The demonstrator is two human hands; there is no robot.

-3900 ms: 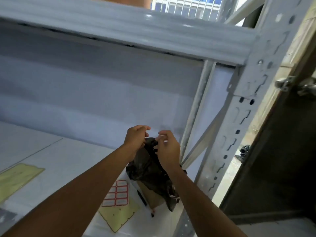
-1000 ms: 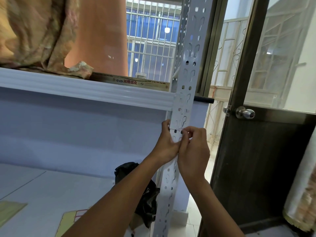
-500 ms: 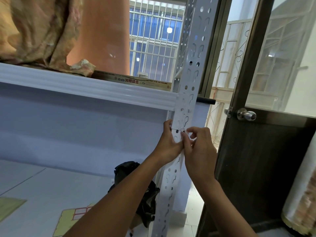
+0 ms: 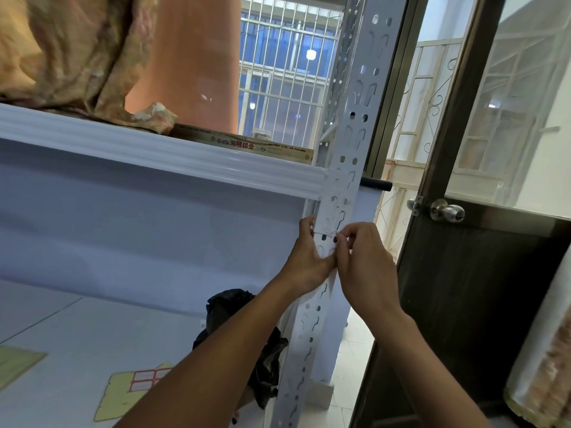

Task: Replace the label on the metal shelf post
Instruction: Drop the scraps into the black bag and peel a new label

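The pale grey perforated metal shelf post (image 4: 349, 143) runs nearly upright through the middle of the view, its long axis leaning a little to the right toward the top. Just below the white shelf beam (image 4: 160, 156), a small white label with a thin red border (image 4: 324, 239) lies flat on the post's front face, its red top edge running across the post. The left hand (image 4: 307, 257) wraps the post's left edge, thumb pressed on the label. The right hand (image 4: 360, 257) has its fingertips bunched together at the label's right edge. On the lower shelf lie a crumpled black plastic bag (image 4: 228, 307) and a yellow-backed sheet of red-bordered labels (image 4: 136, 381).
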